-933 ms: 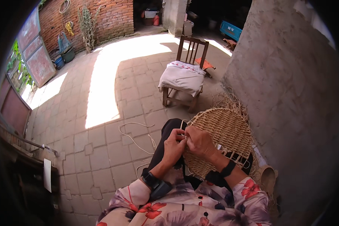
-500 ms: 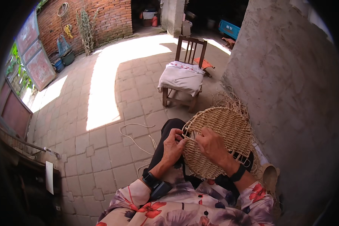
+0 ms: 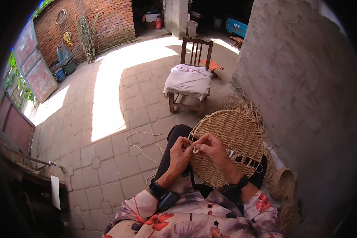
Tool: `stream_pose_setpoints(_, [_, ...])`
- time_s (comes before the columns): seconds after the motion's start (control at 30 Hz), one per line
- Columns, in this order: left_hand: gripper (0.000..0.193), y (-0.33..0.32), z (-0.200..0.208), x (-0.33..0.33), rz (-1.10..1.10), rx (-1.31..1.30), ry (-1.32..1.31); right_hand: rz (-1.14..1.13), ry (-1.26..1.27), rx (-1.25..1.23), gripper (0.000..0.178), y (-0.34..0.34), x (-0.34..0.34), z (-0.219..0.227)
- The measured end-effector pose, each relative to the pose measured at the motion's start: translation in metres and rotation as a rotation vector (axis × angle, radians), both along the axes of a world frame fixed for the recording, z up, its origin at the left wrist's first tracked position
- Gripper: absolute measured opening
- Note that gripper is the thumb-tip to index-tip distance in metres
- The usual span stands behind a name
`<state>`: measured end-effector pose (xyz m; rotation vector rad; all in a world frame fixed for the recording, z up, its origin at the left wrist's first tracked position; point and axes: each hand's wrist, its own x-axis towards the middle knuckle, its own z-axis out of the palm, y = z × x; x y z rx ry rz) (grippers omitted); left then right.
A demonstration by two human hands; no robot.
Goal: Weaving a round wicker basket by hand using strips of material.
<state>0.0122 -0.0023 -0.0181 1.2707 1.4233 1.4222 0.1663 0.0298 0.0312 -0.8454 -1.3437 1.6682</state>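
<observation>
A round woven panel of tan straw cord (image 3: 234,131) lies tilted across my lap, with an unfilled gap of bare strands toward its lower right. My left hand (image 3: 180,154) is at the panel's left edge, thumb and fingers pinched together. Beside it, my right hand (image 3: 213,150) pinches too, its thumb and forefinger close to the left fingertips. Between the two hands a small pale loop of straw cord (image 3: 196,149) shows, held by the fingertips. The rest of that cord is hidden behind the fingers.
Loose straw strands (image 3: 246,105) heap by the grey wall (image 3: 297,79) on my right. A pale woven, hollow piece (image 3: 285,180) lies below them. Ahead stands a wooden chair (image 3: 190,79) draped with cloth. A thin cord (image 3: 137,144) trails over the paving (image 3: 103,158) at left.
My right hand has turned and come nearer my left hand at the panel's edge. A small cord loop now shows between them, and the bare gap in the panel is more exposed.
</observation>
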Motion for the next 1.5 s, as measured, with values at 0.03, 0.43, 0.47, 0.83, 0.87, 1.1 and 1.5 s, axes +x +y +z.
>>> stream_pose_setpoints(0.03, [0.014, 0.000, 0.000, 0.000, 0.002, 0.000, 0.002, 0.002, 0.002, 0.000, 0.007, 0.000, 0.001, -0.004])
stream_pose_setpoints(0.43, [0.016, -0.003, 0.002, 0.001, -0.025, -0.030, -0.118, -0.252, -1.113, 0.931, 0.016, -0.022, 0.004, 0.008])
stream_pose_setpoints(0.47, [0.017, -0.003, 0.004, 0.001, -0.030, -0.031, -0.110, -0.314, -1.054, 0.974, 0.013, -0.017, 0.008, 0.004])
stream_pose_setpoints(0.83, [0.016, -0.002, 0.001, -0.001, 0.110, 0.230, 0.284, -0.170, -0.141, -0.059, 0.012, -0.026, 0.064, 0.020])
stream_pose_setpoints(0.87, [0.016, -0.004, 0.017, 0.006, 0.097, 0.231, 0.281, -0.174, -0.207, -0.017, 0.012, -0.031, 0.067, 0.020])
stream_pose_setpoints(1.1, [0.025, -0.015, 0.083, 0.043, -0.502, -0.123, -0.245, -0.402, -0.286, 0.495, 0.008, -0.038, 0.061, 0.034])
stream_pose_setpoints(1.5, [0.009, 0.004, 0.040, 0.003, -0.184, 0.123, 0.158, -0.374, -0.871, 0.972, 0.014, -0.003, 0.027, -0.009])
